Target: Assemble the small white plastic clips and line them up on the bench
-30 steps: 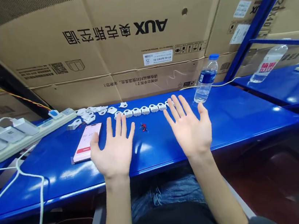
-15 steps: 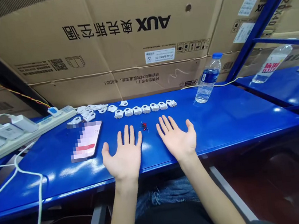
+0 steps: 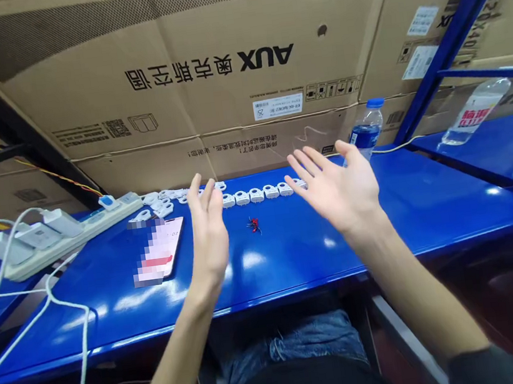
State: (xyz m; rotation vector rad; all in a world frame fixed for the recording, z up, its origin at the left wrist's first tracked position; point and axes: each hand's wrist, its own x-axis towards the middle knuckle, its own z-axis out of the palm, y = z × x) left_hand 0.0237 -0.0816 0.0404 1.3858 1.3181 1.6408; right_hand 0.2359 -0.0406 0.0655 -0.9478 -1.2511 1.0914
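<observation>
My left hand [image 3: 209,236] is raised over the blue table, seen side-on, its fingers stretched out and holding nothing. To the right, my right hand [image 3: 344,190] is held up palm open with fingers spread, also empty, partly covering a water bottle with a blue cap [image 3: 374,104]. Between the hands lies a small tangle of red and black pieces [image 3: 254,224], too small to make out. Behind it stands a row of several white plastic pieces with round holes [image 3: 256,195]; my hands hide its ends. More loose white pieces [image 3: 163,208] lie in a heap at the left.
A phone [image 3: 169,244] lies left of my left hand. Farther left, a power strip [image 3: 83,237] holds several white chargers, with white cables [image 3: 86,340] looping over the table edge. Cardboard [image 3: 213,8] walls the back. Another bottle [image 3: 477,112] lies tilted beyond a blue post [image 3: 456,27].
Both hands have lifted and moved apart; the left has turned edge-on, and the right has shifted right, in front of the bottle. The camera view has tilted up slightly.
</observation>
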